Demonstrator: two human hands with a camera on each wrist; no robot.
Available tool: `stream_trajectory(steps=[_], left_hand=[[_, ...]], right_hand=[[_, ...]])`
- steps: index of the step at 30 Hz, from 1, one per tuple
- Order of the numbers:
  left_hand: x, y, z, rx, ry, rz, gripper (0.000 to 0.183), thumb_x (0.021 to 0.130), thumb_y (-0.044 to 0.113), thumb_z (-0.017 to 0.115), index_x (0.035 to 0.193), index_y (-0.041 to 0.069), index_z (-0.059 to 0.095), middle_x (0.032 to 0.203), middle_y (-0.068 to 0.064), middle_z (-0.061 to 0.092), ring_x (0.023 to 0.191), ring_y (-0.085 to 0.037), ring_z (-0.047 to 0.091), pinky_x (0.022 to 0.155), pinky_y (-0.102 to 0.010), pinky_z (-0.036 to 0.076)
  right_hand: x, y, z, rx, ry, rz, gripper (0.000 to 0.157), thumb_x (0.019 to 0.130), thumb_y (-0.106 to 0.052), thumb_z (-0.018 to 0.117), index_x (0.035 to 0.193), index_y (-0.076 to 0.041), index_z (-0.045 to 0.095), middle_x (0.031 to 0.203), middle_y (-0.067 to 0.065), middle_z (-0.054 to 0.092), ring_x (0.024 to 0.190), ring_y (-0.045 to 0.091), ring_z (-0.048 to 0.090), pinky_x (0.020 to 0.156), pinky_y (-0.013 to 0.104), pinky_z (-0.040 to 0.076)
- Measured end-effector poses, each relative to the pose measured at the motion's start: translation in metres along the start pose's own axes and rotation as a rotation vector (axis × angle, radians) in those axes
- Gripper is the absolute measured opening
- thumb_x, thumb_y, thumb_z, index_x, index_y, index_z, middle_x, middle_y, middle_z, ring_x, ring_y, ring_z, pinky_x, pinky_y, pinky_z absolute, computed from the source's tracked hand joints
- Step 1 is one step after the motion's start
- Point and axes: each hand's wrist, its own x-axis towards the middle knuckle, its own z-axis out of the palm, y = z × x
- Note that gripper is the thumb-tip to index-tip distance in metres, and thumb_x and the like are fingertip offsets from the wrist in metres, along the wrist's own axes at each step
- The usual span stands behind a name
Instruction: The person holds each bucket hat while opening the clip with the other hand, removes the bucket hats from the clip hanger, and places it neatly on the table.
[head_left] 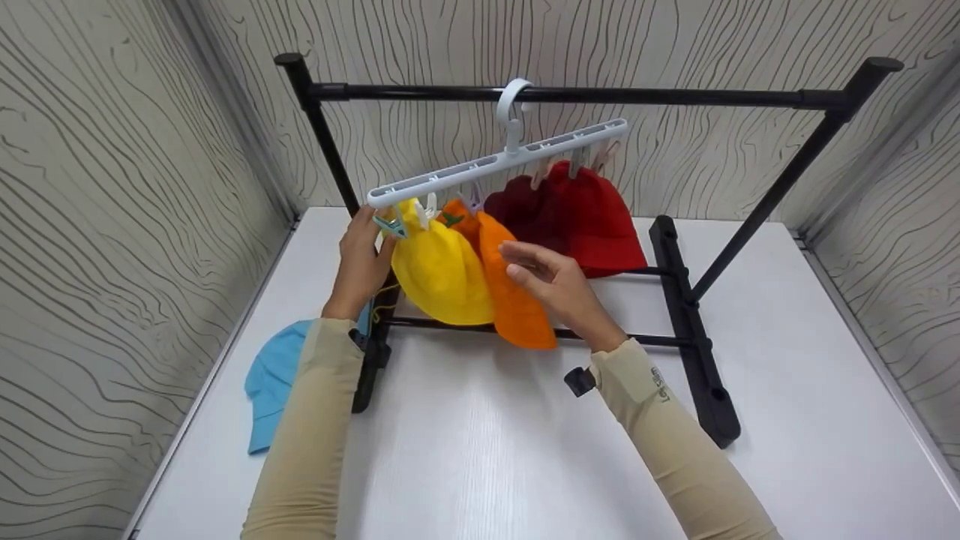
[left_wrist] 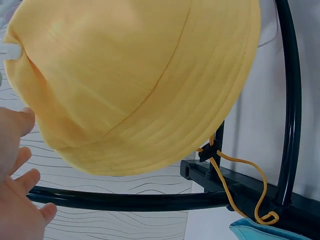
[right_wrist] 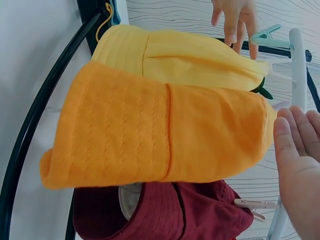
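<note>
A yellow bucket hat hangs by a white clothespin near the left end of a pale clip hanger. Beside it hangs an orange bucket hat. My left hand is at the yellow hat's left side, just below a teal clothespin; in the left wrist view its loosely bent fingers hold nothing. My right hand is in front of the orange hat with its fingers extended; the right wrist view shows them beside the crown's tip. A maroon hat and a red hat hang farther right.
The hanger hooks over the top bar of a black rack, tilted with its left end lower. A light blue hat lies on the white table at left, partly behind my left sleeve. A yellow cord dangles below the yellow hat.
</note>
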Motion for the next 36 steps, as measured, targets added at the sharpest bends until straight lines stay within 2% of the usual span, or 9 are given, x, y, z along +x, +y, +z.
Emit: stream_trajectory(steps=[5,12,15,19,23,30,36], left_hand=[[0.001,0.003,0.002,0.012,0.007,0.013,0.048,0.092,0.024,0.052,0.137,0.029,0.038,0.14,0.004,0.036,0.13,-0.017,0.03,0.107,-0.046,0.021],[0.006,0.006,0.005,-0.019,0.005,0.069,0.051,0.09,0.019,0.055,0.138,0.021,0.037,0.142,-0.002,0.035,0.132,-0.02,0.029,0.108,-0.045,0.02],[0.007,0.007,0.007,-0.009,-0.028,0.049,0.053,0.09,0.02,0.055,0.14,0.021,0.035,0.143,-0.003,0.033,0.133,-0.023,0.024,0.108,-0.049,0.016],[0.006,0.008,0.007,0.013,-0.108,-0.02,0.058,0.091,0.022,0.054,0.143,0.018,0.027,0.148,-0.004,0.025,0.136,-0.03,0.011,0.105,-0.056,0.009],[0.007,0.011,0.007,0.039,-0.158,-0.066,0.062,0.092,0.021,0.052,0.145,0.015,0.02,0.15,-0.005,0.019,0.137,-0.033,0.004,0.106,-0.056,0.005],[0.008,0.016,0.006,0.029,-0.177,-0.107,0.06,0.093,0.026,0.05,0.145,0.016,0.021,0.15,-0.006,0.019,0.135,-0.034,0.006,0.106,-0.054,0.003],[0.005,0.018,0.005,0.037,-0.161,-0.077,0.053,0.093,0.031,0.048,0.142,0.022,0.029,0.148,-0.005,0.022,0.134,-0.034,0.008,0.106,-0.053,0.004]], right_hand=[[0.003,-0.002,0.003,-0.004,-0.003,-0.007,0.041,0.089,-0.02,0.057,0.127,-0.005,0.051,0.127,0.008,0.054,0.118,0.02,0.049,0.097,0.027,0.039],[0.003,-0.006,0.009,-0.014,0.001,0.004,0.043,0.089,-0.023,0.058,0.128,-0.008,0.05,0.128,0.004,0.053,0.118,0.018,0.048,0.097,0.027,0.039],[0.004,-0.007,0.011,-0.015,-0.006,-0.01,0.042,0.089,-0.021,0.057,0.128,-0.006,0.05,0.128,0.006,0.053,0.118,0.018,0.048,0.097,0.028,0.039],[0.005,-0.009,0.014,-0.003,-0.015,-0.018,0.042,0.089,-0.02,0.057,0.128,-0.004,0.05,0.128,0.007,0.053,0.119,0.02,0.048,0.097,0.028,0.039],[0.006,-0.01,0.017,0.011,-0.022,-0.014,0.043,0.089,-0.022,0.057,0.128,-0.005,0.05,0.129,0.006,0.052,0.119,0.021,0.047,0.097,0.026,0.039],[0.009,-0.013,0.021,-0.004,-0.025,-0.036,0.044,0.09,-0.022,0.056,0.13,-0.007,0.048,0.131,0.005,0.05,0.121,0.019,0.046,0.096,0.026,0.039],[0.011,-0.015,0.024,-0.018,-0.021,-0.042,0.046,0.09,-0.024,0.056,0.131,-0.007,0.047,0.132,0.004,0.049,0.121,0.019,0.046,0.095,0.025,0.04]])
